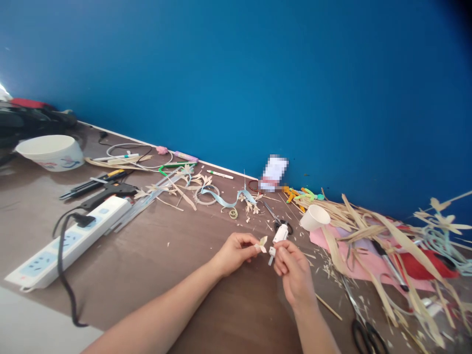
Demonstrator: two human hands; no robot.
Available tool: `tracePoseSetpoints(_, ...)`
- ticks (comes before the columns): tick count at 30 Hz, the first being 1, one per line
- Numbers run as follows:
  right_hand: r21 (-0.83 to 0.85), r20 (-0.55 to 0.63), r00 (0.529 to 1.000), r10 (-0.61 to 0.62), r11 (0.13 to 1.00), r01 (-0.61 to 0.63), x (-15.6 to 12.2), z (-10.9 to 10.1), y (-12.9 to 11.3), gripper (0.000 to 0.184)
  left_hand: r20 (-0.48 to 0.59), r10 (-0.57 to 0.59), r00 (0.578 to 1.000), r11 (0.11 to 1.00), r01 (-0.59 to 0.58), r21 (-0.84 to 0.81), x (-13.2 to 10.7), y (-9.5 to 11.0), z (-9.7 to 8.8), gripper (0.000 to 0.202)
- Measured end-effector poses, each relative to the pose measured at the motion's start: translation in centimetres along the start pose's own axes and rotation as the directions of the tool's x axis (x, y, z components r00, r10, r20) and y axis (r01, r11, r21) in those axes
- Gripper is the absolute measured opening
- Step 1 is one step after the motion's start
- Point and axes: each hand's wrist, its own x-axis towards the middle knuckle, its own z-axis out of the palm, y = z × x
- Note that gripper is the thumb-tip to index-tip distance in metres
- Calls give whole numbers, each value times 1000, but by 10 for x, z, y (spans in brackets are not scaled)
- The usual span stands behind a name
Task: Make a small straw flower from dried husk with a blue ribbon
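Note:
My left hand (238,253) is closed in a pinch on a small pale flower (262,244), its petals pointing right. Close beside it, my right hand (293,268) has its fingers closed on a small white bottle-like object (281,233). A short whitish tip (272,255) shows below the fingers, near the flower but apart from it. Just beyond the white object lie dark-handled scissors (277,223). Shavings and several pale petal pieces (251,206) are scattered on the brown tabletop (191,280) past my hands.
A white power strip (70,246) with a black plug and a glue gun (110,191) lie left, near a white bowl (51,153). Dry husk strips (354,226) cover pink paper (342,253) at right. A paper cup (315,218) and scissors (363,324) lie nearby. A blue wall (236,88) stands behind.

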Motion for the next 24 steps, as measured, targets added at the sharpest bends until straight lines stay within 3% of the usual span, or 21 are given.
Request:
tracePoseSetpoints(4, -92, 69, 998, 6, 996, 1, 1, -4, -3, 25, 126, 54, 991, 979, -77, 187, -4, 2, 1, 27)
tracePoseSetpoints(9, -221, 136, 990, 39, 975, -8, 3, -7, 2, 18, 222, 98, 970, 933, -167, 319, -5, 7, 1, 25)
tracePoseSetpoints(12, -241, 139, 990, 29, 970, 5, 3, -7, 2, 19, 262, 77, 962, 939, -159, 306, -5, 6, 0, 25)
tracePoseSetpoints(17, -259, 115, 993, 38, 966, -7, 4, -9, 3, 22, 273, -9, 962, 989, -33, 146, -3, 0, -1, 27)
tracePoseSetpoints(24, -318, 117, 990, 80, 947, -39, 5, -10, 4, 25, 278, -79, 957, 996, 64, 64, 0, -3, -4, 28)
